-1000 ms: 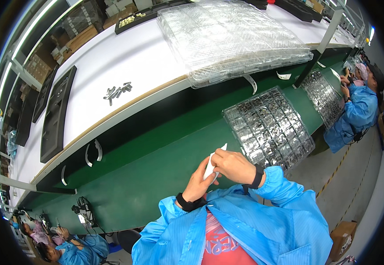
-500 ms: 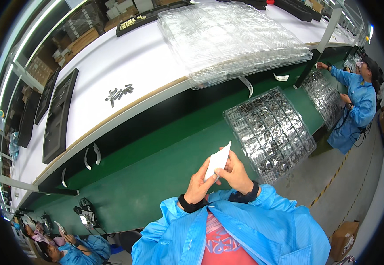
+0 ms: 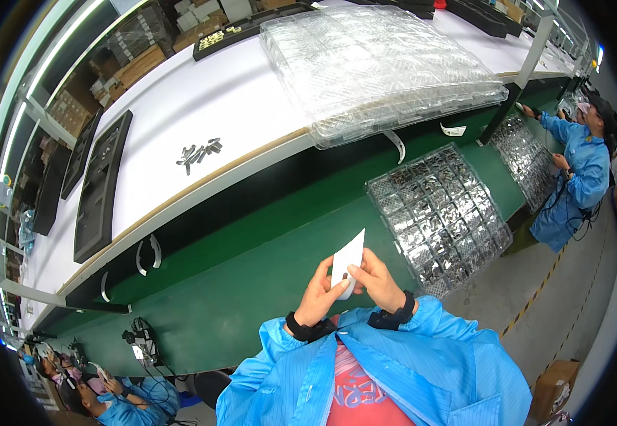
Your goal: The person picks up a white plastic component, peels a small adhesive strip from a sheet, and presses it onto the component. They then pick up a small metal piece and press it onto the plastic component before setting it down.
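My left hand (image 3: 317,294) and my right hand (image 3: 379,280) are close together above the green bench, both gripping a folded white sheet (image 3: 349,254); I cannot tell whether it is paper or cloth. It tapers to a point at its upper end. A small dark piece (image 3: 344,276) shows against the sheet, beside the right thumb. Fingers behind the sheet are partly hidden. Right of my hands, a clear compartment tray (image 3: 437,213) lies on the bench, filled with many small shiny metal parts.
A white shelf (image 3: 244,106) runs above the green bench (image 3: 251,284). On it are small dark parts (image 3: 199,153), black trays (image 3: 102,192) and stacked clear plastic trays (image 3: 379,71). A co-worker (image 3: 582,163) stands at right beside another parts tray (image 3: 528,163); other people (image 3: 116,397) sit at lower left.
The left thumb has moved down the sheet, and the sheet stands more upright. A small dark piece now shows on it. The whole view has shifted slightly.
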`<state>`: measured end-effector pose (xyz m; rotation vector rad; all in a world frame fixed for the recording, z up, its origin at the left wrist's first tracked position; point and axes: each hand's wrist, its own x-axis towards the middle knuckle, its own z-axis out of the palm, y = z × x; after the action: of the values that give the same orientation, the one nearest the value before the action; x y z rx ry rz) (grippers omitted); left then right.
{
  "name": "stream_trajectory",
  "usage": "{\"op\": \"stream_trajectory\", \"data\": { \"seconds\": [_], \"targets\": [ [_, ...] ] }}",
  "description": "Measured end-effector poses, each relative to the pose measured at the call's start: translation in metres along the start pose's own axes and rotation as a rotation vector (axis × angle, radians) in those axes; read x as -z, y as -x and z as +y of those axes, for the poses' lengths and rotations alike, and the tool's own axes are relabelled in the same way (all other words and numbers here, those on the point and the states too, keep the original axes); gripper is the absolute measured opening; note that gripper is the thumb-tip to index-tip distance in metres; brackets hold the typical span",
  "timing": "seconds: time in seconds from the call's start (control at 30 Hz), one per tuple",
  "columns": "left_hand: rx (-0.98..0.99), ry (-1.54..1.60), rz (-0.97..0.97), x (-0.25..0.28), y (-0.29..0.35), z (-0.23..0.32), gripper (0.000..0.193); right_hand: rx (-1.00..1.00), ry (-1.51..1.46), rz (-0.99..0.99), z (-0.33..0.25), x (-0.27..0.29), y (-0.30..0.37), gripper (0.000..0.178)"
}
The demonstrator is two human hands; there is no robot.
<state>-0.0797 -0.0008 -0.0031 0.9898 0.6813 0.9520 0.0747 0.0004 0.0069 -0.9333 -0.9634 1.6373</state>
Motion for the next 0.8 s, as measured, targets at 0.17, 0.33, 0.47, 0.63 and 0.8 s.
{"op": "stream_trajectory", "data": {
  "seconds": [0.17, 0.33, 0.47, 0.63, 0.8],
  "targets": [
    [0.049, -0.012, 0.078, 0.003, -0.009, 0.0, 0.044, -0.012, 0.074, -0.009, 0.004, 0.002, -0.005, 0.028],
    [0.129, -0.006, 0.1, 0.01, -0.011, -0.002, 0.039, -0.025, 0.016, -0.046, 0.014, 0.002, -0.008, 0.026],
    [0.199, 0.021, 0.148, 0.017, -0.015, -0.011, 0.036, -0.11, 0.004, -0.098, 0.025, 0.009, -0.019, 0.029],
    [0.213, -0.008, 0.254, 0.046, -0.032, -0.021, 0.033, -0.272, 0.107, -0.073, 0.04, 0.029, -0.036, 0.036],
    [0.217, -0.112, 0.528, 0.148, -0.072, -0.053, 0.024, -0.369, 0.192, -0.014, 0.056, 0.084, -0.051, 0.036]
  ]
}}
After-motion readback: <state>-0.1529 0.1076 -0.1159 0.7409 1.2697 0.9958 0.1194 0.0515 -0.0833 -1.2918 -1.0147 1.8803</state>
